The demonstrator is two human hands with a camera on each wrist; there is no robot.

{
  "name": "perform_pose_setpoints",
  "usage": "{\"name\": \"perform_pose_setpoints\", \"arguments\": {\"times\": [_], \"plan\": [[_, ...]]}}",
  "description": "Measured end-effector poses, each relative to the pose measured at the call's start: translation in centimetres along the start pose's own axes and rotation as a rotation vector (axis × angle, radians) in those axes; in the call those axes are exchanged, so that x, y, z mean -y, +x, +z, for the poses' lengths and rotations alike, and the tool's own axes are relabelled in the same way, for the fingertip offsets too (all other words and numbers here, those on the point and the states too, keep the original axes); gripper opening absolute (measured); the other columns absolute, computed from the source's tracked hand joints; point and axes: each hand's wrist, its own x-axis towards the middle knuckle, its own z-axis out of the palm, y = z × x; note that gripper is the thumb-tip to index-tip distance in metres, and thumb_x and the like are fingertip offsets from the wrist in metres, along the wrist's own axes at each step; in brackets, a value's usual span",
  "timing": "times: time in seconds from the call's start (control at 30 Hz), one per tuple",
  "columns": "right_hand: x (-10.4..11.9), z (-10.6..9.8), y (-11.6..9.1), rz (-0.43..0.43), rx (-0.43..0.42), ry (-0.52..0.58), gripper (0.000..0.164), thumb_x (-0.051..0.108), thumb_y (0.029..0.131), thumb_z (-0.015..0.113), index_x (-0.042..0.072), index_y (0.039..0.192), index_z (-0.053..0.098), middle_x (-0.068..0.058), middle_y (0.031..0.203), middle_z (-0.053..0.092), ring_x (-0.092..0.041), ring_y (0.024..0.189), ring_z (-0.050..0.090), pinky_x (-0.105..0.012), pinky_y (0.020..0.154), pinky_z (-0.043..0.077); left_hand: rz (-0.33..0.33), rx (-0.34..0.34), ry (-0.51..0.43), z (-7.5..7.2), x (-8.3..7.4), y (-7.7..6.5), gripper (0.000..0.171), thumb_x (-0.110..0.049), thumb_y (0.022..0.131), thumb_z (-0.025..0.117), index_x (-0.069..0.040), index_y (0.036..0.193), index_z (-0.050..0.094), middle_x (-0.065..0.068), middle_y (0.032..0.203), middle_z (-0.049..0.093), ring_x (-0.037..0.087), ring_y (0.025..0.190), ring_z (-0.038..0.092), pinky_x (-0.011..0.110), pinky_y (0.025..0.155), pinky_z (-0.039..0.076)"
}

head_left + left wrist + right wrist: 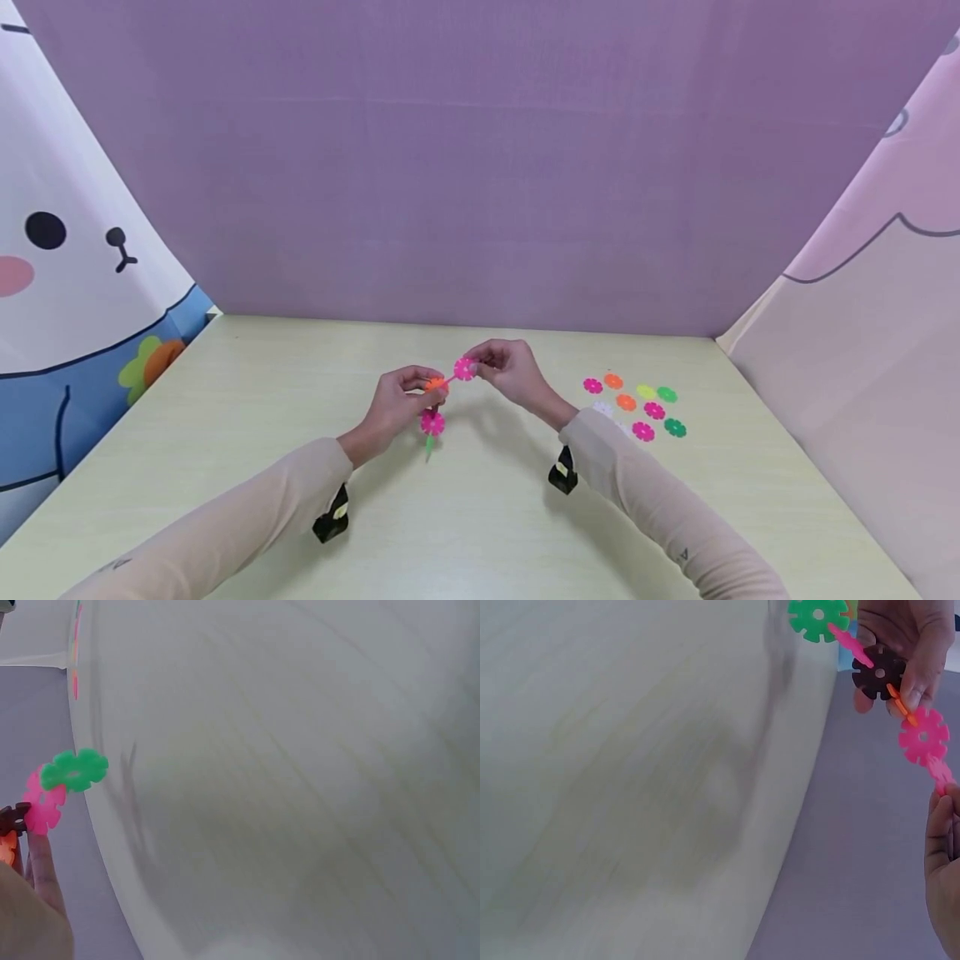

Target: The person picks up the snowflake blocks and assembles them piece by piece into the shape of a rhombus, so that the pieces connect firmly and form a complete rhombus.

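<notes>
A chain of notched plastic flower discs [432, 423] is held above the table between both hands. Thumb and fingers of my left hand [390, 408] pinch it at the orange disc [901, 705], next to a dark brown disc [879, 673]. Below that hand hang a pink disc [46, 806] and a green disc [75, 770] at the end. Toward the right the chain carries on with another pink disc [923, 736], seen edge-on in the head view. My right hand [516, 373] pinches the last pink disc [464, 368], its fingertips on the rim.
Several loose flower discs lie at the right of the table [480, 517], among them an orange disc [626, 402], a yellow disc [646, 391] and a dark green disc [675, 427]. A purple cloth panel [480, 167] stands along the table's far edge.
</notes>
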Motion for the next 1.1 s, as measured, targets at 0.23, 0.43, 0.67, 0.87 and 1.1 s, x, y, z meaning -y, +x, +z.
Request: {"name": "perform_pose_setpoints", "arguments": {"times": [0.23,0.43,0.67,0.87,1.1], "plan": [[-0.12,0.17,0.04,0.006,-0.024,0.018,0.014,-0.008,0.082,0.059,-0.010,0.094,0.065,-0.025,0.088,0.067,-0.007,0.065,0.058,-0.019,0.057,0.049,-0.004,0.002,-0.009,-0.04,-0.16,0.01,0.031,-0.005,0.080,0.068,0.003,0.108,0.060,0.012,0.088,0.070,0.023,0.078,0.068,0.029,0.066,0.056],[-0.40,0.39,0.03,0.018,-0.032,0.029,0.014,-0.006,0.083,0.059,-0.010,0.095,0.065,-0.025,0.088,0.067,-0.007,0.065,0.058,-0.017,0.056,0.047,-0.004,-0.001,-0.001,-0.18,-0.18,0.01,0.028,-0.005,0.080,0.068,0.002,0.106,0.060,0.012,0.087,0.070,0.022,0.076,0.068,0.028,0.064,0.056],[-0.54,0.09,0.10,0.020,0.007,0.054,0.014,-0.008,0.083,0.058,-0.011,0.095,0.065,-0.027,0.087,0.066,-0.006,0.064,0.058,-0.015,0.055,0.046,-0.011,0.004,-0.013,-0.04,-0.13,0.00,0.028,-0.003,0.079,0.068,0.003,0.105,0.060,0.012,0.085,0.069,0.021,0.075,0.068,0.031,0.065,0.056],[-0.45,-0.08,0.21,0.019,0.020,0.038,0.014,-0.007,0.083,0.059,-0.010,0.095,0.065,-0.025,0.088,0.067,-0.005,0.064,0.058,-0.017,0.057,0.048,-0.001,0.001,-0.011,0.05,-0.20,0.05,0.028,-0.003,0.079,0.068,0.003,0.105,0.061,0.011,0.084,0.069,0.021,0.075,0.068,0.031,0.066,0.056],[-0.50,-0.08,0.22,0.029,0.008,0.056,0.014,-0.007,0.084,0.058,-0.010,0.096,0.065,-0.025,0.090,0.066,-0.032,0.075,0.064,-0.016,0.059,0.049,0.000,0.002,-0.023,0.14,-0.27,0.15,0.028,-0.004,0.079,0.069,0.004,0.105,0.061,0.010,0.085,0.069,0.017,0.072,0.067,0.031,0.065,0.056]]}}
